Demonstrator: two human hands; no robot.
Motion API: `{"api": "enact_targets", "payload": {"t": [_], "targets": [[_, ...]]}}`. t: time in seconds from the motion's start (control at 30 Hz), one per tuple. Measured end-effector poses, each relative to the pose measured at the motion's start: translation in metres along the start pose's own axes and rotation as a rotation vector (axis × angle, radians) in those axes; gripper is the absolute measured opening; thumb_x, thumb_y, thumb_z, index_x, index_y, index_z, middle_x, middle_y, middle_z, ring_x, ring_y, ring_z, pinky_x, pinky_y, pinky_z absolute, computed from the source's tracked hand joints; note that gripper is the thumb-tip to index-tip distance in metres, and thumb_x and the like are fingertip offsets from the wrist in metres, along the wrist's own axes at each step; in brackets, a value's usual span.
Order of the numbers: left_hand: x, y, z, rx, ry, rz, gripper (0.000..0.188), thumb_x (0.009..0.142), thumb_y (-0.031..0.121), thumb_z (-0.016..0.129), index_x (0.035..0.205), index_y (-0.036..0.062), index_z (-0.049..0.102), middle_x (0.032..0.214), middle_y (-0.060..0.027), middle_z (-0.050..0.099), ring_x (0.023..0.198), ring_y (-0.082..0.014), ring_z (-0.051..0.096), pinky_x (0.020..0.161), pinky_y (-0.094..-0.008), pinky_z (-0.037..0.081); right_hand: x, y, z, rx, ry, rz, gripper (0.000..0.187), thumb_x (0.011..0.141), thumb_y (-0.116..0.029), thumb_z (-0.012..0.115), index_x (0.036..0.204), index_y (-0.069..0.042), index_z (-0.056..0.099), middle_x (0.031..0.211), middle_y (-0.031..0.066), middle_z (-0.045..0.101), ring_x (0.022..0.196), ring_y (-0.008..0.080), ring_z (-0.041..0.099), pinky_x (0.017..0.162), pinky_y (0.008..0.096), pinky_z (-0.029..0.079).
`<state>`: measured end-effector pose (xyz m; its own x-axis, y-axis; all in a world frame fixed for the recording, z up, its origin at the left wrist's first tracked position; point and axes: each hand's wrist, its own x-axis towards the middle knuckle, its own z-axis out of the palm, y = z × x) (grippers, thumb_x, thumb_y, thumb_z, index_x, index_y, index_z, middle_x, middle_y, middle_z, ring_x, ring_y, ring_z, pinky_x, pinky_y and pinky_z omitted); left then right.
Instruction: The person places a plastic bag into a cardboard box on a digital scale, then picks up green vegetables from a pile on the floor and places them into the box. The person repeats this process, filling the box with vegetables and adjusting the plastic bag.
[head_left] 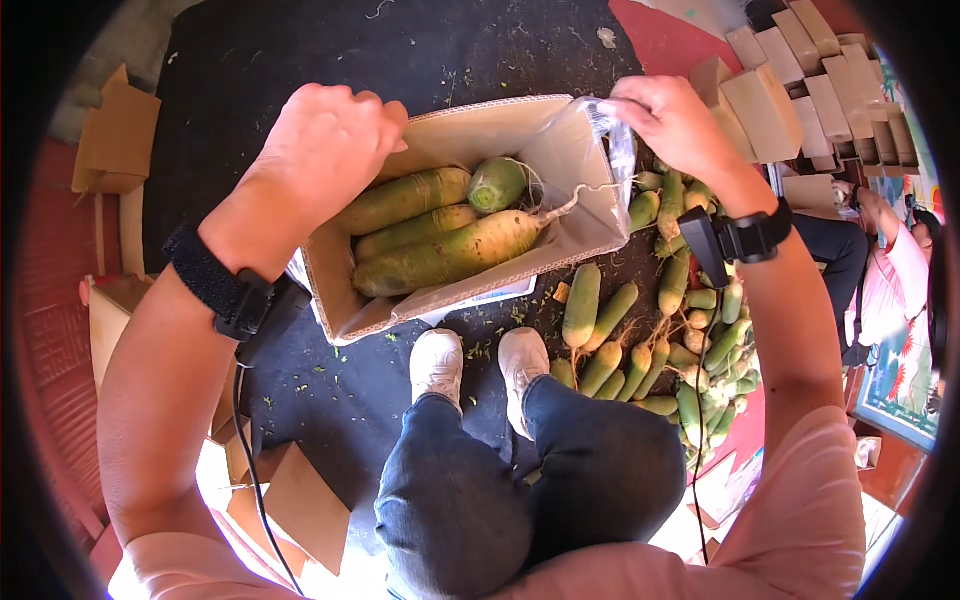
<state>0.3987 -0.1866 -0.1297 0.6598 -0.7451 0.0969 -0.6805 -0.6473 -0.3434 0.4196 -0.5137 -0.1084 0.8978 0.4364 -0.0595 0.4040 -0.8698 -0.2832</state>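
The right hand (pixel 668 112) pinched clear plastic (pixel 621 150) at the right end of the cardboard box (pixel 480 125), seemingly to clear the green radishes (pixel 440 252) inside, while whether the curled left hand (pixel 333 140) held anything couldn't be told.

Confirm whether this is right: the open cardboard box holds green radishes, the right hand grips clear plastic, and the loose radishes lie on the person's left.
The side is wrong: the head view shows the loose radishes on the person's right. The open cardboard box does hold green radishes, and the right hand grips clear plastic.
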Motion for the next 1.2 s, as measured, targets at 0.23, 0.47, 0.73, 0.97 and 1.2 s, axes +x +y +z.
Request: {"api": "enact_targets", "payload": {"t": [0.23,0.47,0.73,0.97,1.2], "targets": [[-0.011,-0.005,0.001,-0.26,-0.034,-0.165,0.019,0.088,0.025,0.057,0.082,0.0063,0.059,0.075,-0.0106,0.063,0.067,-0.0311,0.063,0.06,-0.0378,0.051,0.007,-0.073,0.022,-0.148,-0.065,-0.523,0.017,0.082,-0.01,0.056,0.098,-0.006,0.062,0.09,0.0104,0.063,0.085,0.0294,0.062,0.076,0.0403,0.051],[-0.027,-0.01,0.024,-0.823,0.114,-0.314,0.02,0.089,0.018,0.057,0.097,0.0025,0.065,0.088,-0.0187,0.065,0.079,-0.0363,0.063,0.072,-0.0388,0.051,0.056,-0.078,0.076,-0.156,-0.706,-0.433,0.037,0.082,-0.003,0.05,0.119,-0.006,0.057,0.11,0.0105,0.061,0.093,0.0284,0.064,0.084,0.0374,0.049],[-0.028,-0.003,0.025,-0.787,0.177,-0.337,0.018,0.088,0.017,0.058,0.096,0.002,0.065,0.084,-0.0204,0.064,0.08,-0.037,0.062,0.071,-0.039,0.051,0.059,-0.08,0.087,-0.225,-0.633,-0.366,0.035,0.079,-0.002,0.058,0.115,-0.002,0.056,0.101,0.0155,0.063,0.099,0.0317,0.06,0.084,0.0392,0.048],[-0.026,0.002,0.024,-0.775,0.186,-0.324,0.017,0.087,0.016,0.059,0.095,0.0025,0.065,0.084,-0.02,0.064,0.08,-0.037,0.062,0.07,-0.0394,0.051,0.06,-0.093,0.092,-0.243,-0.641,-0.288,0.023,0.082,-0.006,0.057,0.104,0.0,0.057,0.096,0.015,0.065,0.091,0.0313,0.063,0.081,0.0394,0.05],[-0.033,0.001,0.031,-0.739,0.179,-0.358,0.016,0.087,0.016,0.058,0.095,0.0038,0.065,0.083,-0.0187,0.064,0.078,-0.0365,0.062,0.07,-0.0404,0.051,0.037,-0.151,0.051,-0.553,-0.825,-0.471,0.02,0.086,-0.018,0.055,0.094,-0.003,0.065,0.085,0.0123,0.069,0.083,0.0277,0.067,0.073,0.038,0.054]]}}
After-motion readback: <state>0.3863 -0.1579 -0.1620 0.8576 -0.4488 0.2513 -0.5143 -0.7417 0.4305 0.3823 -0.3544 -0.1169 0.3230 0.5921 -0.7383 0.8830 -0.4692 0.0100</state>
